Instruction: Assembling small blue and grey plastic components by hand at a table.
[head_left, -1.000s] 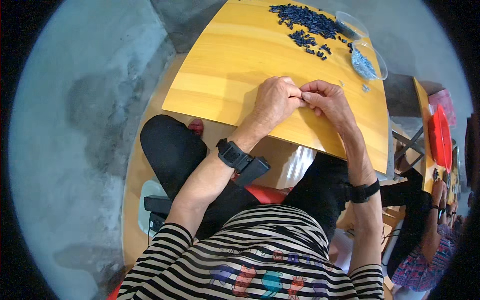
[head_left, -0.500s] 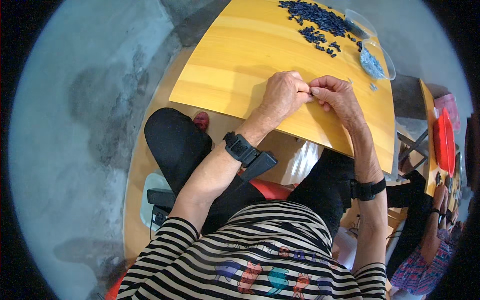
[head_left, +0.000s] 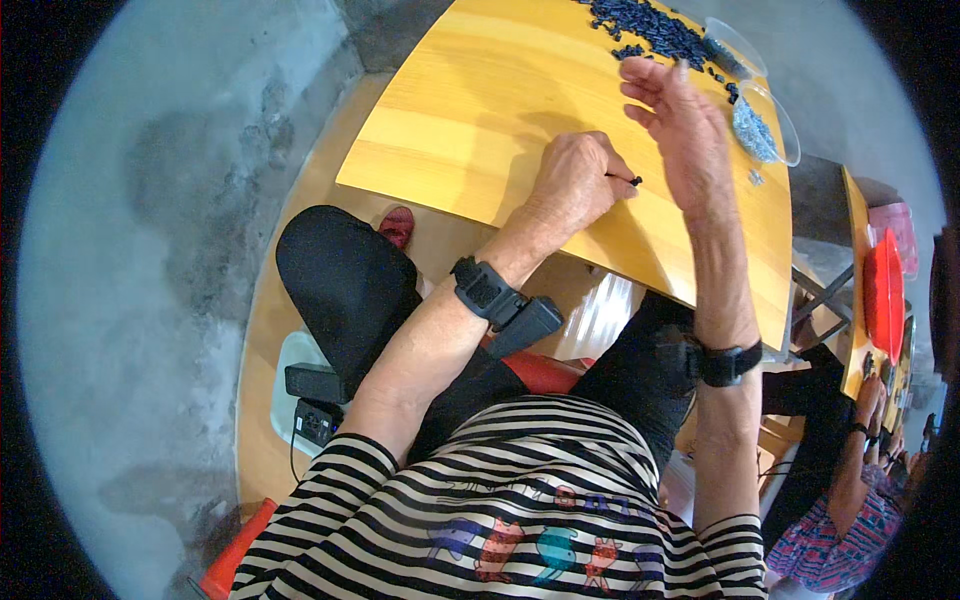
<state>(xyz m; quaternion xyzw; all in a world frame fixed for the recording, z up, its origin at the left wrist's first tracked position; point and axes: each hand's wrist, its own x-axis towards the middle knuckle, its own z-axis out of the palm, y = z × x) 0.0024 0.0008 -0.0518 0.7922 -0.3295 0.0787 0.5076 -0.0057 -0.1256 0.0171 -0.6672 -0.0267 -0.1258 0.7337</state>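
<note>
My left hand (head_left: 578, 178) is closed in a pinch over the yellow wooden table (head_left: 480, 130). A small dark piece (head_left: 635, 181) sticks out past its thumb and finger; its exact kind is too small to tell. Farther forward on the right, my right hand (head_left: 685, 135) is raised over the table with its fingers apart and nothing in them. Just beyond its fingertips lies a pile of small dark blue-black plastic parts (head_left: 655, 30), partly hidden by the hand.
Right of the pile, a tilted clear tub (head_left: 755, 125) holds light-blue bits, and another clear tub (head_left: 733, 48) lies behind it. A few pale bits (head_left: 755, 178) are on the table nearby. At far right are a red basin (head_left: 883, 295) and another person's arm (head_left: 850, 470).
My right hand has parted from my left and moved forward toward the dark pile, its fingers spreading. The left hand stays near the same place, pinching the small dark piece.
</note>
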